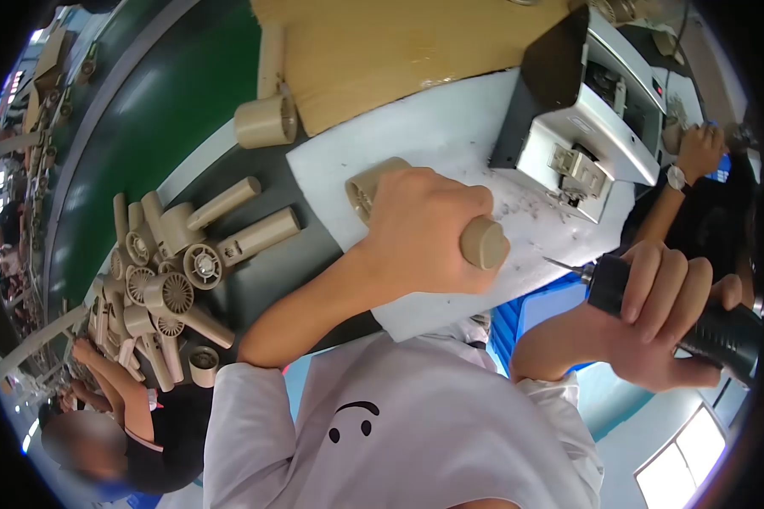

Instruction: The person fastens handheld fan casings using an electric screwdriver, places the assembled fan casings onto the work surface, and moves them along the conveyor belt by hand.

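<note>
My left hand (429, 229) is wrapped round the handle of a beige fan housing (363, 191), over the white sheet. The housing's round head shows beyond my knuckles, and the handle's rounded end sticks out by my thumb. To the right, my right hand (662, 314) grips a black electric screwdriver (609, 286). Its thin bit points left toward the handle's end, with a gap between them.
Many beige fan housings (178, 293) are heaped at the left beside the green belt (174, 93). Another lies by the cardboard (399, 51). A metal machine (590, 127) stands at upper right. Blue bins (539, 314) sit below. Other people's hands show at both sides.
</note>
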A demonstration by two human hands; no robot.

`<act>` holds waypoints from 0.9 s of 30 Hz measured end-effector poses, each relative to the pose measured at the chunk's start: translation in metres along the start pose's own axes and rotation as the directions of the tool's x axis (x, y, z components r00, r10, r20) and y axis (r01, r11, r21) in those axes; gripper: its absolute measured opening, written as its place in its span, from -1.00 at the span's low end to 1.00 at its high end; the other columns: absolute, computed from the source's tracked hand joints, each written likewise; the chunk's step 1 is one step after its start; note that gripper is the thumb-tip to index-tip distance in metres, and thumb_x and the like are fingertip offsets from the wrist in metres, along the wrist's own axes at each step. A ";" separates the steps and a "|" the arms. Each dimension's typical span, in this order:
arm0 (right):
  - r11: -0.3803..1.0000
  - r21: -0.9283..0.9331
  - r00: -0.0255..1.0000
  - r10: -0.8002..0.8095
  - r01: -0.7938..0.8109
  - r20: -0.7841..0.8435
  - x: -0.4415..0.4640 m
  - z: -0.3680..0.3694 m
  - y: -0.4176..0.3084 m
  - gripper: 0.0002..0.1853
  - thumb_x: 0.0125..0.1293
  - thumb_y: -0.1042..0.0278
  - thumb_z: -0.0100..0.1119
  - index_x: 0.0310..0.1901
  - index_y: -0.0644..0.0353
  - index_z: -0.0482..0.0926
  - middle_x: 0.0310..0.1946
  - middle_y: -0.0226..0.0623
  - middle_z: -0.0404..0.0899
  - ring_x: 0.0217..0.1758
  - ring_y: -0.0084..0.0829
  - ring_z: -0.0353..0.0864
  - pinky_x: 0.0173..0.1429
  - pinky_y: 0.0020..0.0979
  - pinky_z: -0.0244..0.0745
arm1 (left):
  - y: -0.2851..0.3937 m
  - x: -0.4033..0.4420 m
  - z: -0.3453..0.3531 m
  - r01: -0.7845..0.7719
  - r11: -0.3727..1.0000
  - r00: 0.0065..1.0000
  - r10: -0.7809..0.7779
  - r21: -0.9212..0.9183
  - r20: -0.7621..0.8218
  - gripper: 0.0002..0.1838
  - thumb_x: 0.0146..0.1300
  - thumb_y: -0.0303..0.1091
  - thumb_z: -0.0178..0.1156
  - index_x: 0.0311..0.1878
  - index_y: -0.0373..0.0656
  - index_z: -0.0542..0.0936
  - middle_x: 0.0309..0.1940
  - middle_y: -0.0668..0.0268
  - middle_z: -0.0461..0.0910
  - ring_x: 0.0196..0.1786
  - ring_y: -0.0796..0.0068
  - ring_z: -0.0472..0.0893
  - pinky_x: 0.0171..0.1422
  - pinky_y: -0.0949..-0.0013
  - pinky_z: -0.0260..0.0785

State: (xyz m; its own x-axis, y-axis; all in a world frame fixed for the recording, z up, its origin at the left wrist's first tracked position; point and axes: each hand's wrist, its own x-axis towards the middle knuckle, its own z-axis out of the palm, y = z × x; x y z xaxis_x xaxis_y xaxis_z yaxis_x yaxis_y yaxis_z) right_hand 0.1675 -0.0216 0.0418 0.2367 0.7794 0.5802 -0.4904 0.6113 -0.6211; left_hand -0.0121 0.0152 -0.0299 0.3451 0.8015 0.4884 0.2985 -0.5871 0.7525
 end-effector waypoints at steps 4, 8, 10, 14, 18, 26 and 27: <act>0.996 0.075 0.998 -0.054 0.051 0.040 0.002 0.014 0.004 -0.50 0.13 -0.01 0.30 -0.09 0.14 0.33 -0.64 -0.55 0.45 -0.66 -0.67 0.44 -0.54 -0.67 0.40 | 0.002 0.000 0.000 0.005 0.999 1.000 -0.006 0.037 0.025 -0.72 -0.33 -0.50 0.25 -0.75 -0.08 0.28 -0.82 0.32 0.24 -0.77 0.26 0.23 -0.63 0.37 0.03; 0.991 0.075 0.993 -0.110 0.106 0.048 -0.002 0.024 0.015 -0.48 0.12 -0.02 0.33 -0.08 0.13 0.34 -0.63 -0.55 0.44 -0.64 -0.66 0.43 -0.53 -0.65 0.39 | -0.001 -0.004 0.000 0.006 1.000 0.999 -0.006 0.013 0.036 -0.68 -0.34 -0.48 0.28 -0.75 -0.08 0.26 -0.82 0.33 0.23 -0.76 0.26 0.24 -0.63 0.37 0.02; 0.994 0.056 0.994 -0.098 0.095 0.047 -0.003 0.029 0.019 -0.47 0.13 -0.04 0.33 -0.07 0.13 0.34 -0.62 -0.55 0.44 -0.63 -0.66 0.42 -0.52 -0.65 0.37 | -0.001 -0.005 0.000 0.009 1.000 0.999 -0.009 0.010 0.035 -0.68 -0.35 -0.47 0.29 -0.75 -0.08 0.27 -0.82 0.33 0.24 -0.76 0.26 0.25 -0.63 0.37 0.03; 0.998 0.038 0.994 -0.054 0.051 0.095 -0.003 0.027 0.022 -0.47 0.17 -0.08 0.31 -0.03 0.12 0.35 -0.59 -0.55 0.42 -0.59 -0.66 0.40 -0.47 -0.63 0.33 | -0.001 -0.005 -0.002 0.027 1.000 0.998 -0.028 0.008 0.062 -0.69 -0.36 -0.46 0.31 -0.74 -0.07 0.29 -0.81 0.34 0.25 -0.75 0.24 0.27 -0.63 0.36 0.05; 0.999 0.021 0.992 -0.052 0.050 0.113 -0.004 0.025 0.024 -0.45 0.18 -0.10 0.29 -0.01 0.12 0.35 -0.57 -0.55 0.42 -0.58 -0.66 0.40 -0.47 -0.62 0.32 | 0.000 -0.006 -0.003 0.027 0.999 0.996 -0.030 0.045 0.082 -0.71 -0.36 -0.43 0.33 -0.73 -0.07 0.33 -0.81 0.34 0.28 -0.75 0.24 0.30 -0.62 0.34 0.07; 1.000 0.003 0.985 -0.013 0.013 0.172 -0.003 0.023 0.030 -0.45 0.19 -0.14 0.27 -0.02 0.13 0.38 -0.58 -0.55 0.41 -0.59 -0.66 0.39 -0.48 -0.63 0.30 | 0.004 -0.006 -0.002 0.074 0.996 0.988 -0.081 0.053 0.134 -0.76 -0.36 -0.38 0.34 -0.71 -0.08 0.41 -0.81 0.31 0.35 -0.75 0.22 0.35 -0.62 0.32 0.11; 1.000 0.002 0.985 -0.006 0.006 0.175 -0.004 0.022 0.030 -0.45 0.19 -0.14 0.27 -0.02 0.13 0.38 -0.58 -0.55 0.41 -0.59 -0.66 0.39 -0.48 -0.63 0.30 | 0.004 -0.006 -0.002 0.081 0.995 0.988 -0.087 0.051 0.130 -0.76 -0.36 -0.38 0.34 -0.71 -0.08 0.41 -0.81 0.31 0.35 -0.75 0.22 0.35 -0.62 0.32 0.11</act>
State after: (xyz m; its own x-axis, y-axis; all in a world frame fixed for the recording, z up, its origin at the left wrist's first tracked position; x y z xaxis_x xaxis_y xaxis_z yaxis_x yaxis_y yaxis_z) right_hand 0.1331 -0.0094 0.0328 0.0892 0.7396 0.6671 -0.4908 0.6155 -0.6167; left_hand -0.0148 0.0077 -0.0287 0.4310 0.8277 0.3594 0.3708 -0.5255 0.7657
